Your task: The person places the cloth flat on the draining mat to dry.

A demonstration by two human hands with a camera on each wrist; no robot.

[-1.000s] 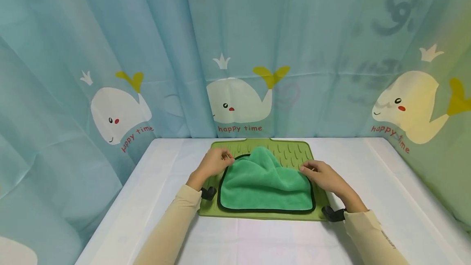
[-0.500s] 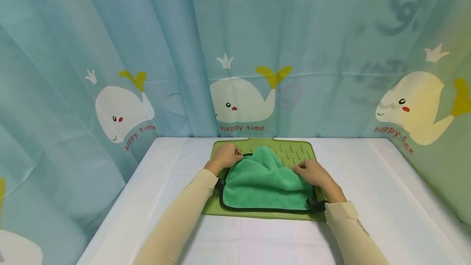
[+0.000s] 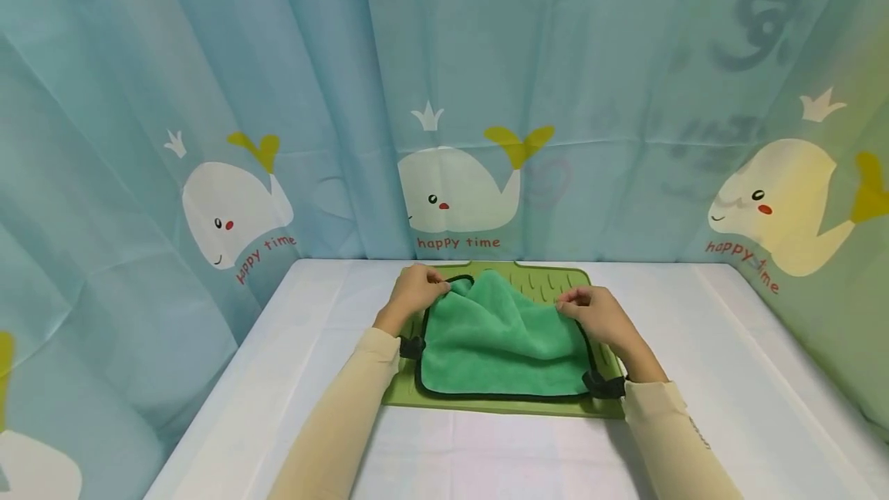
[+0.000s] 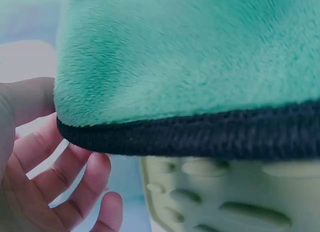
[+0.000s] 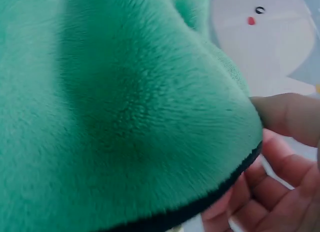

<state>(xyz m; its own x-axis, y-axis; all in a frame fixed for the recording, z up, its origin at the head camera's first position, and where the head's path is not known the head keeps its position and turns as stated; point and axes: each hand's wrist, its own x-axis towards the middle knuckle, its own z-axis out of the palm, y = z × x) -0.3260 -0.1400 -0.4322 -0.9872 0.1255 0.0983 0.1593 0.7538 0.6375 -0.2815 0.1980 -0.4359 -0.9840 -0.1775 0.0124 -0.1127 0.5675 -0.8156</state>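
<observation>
A green plush cloth [image 3: 503, 365] with black edging lies bunched on an olive-green mat [image 3: 556, 280]. My left hand [image 3: 414, 292] pinches the cloth's far left corner. In the left wrist view, the thumb is on the near face of the cloth [image 4: 190, 57] and the fingers are partly behind its black edge. On the other side my right hand [image 3: 599, 319] pinches the far right part between thumb and fingers. The right wrist view shows that edge of the cloth [image 5: 145, 117] raised, its fingers curled behind it. A peaked fold stands between both hands.
The mat, with raised ridges, rests on a white-covered table [image 3: 444, 454]. A light blue curtain [image 3: 597, 45] printed with whales hangs behind the table and along both sides. Black straps with small black devices [image 3: 606, 386] sit on both wrists.
Both hands first closed in on the cloth's far corners. Since then they have taken hold of it and raised its far edge slightly, and the left hand has shifted a little left.
</observation>
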